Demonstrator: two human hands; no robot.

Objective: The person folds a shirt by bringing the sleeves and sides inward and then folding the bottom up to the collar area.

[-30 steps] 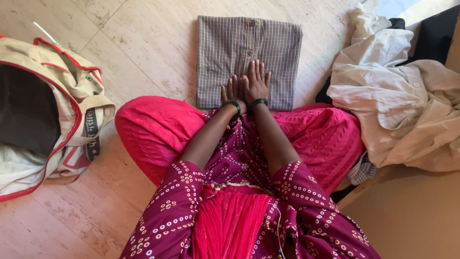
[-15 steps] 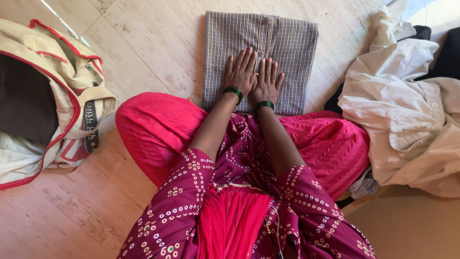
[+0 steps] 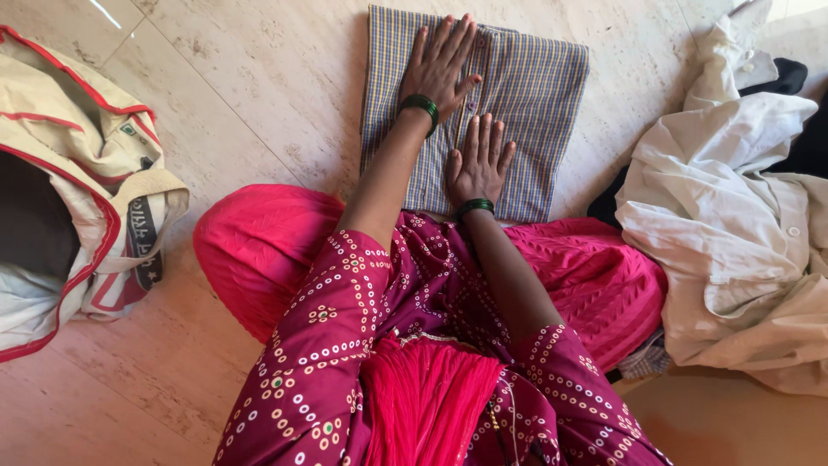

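A folded checked shirt (image 3: 517, 95) is lying flat on the pale tiled floor (image 3: 241, 95), at about twelve o'clock from the person's crossed legs and just beyond the knees. The left hand (image 3: 442, 65) is resting palm down on the far half of the shirt, fingers spread and flat, gripping nothing; its fingertips are reaching close to the shirt's far edge, beside the button placket. The right hand (image 3: 479, 164) is lying palm down on the near half, at about six o'clock from the left hand, fingers slightly fanned and flat on the cloth, also holding nothing. Each wrist is wearing a dark green bangle (image 3: 420, 103). A cream cloth bag with red piping (image 3: 95, 173) is sitting open at about nine o'clock, well apart from the shirt. A heap of off-white garments (image 3: 733, 216) is lying at about three o'clock, near the shirt's right edge but not touching it, with something dark showing underneath it.
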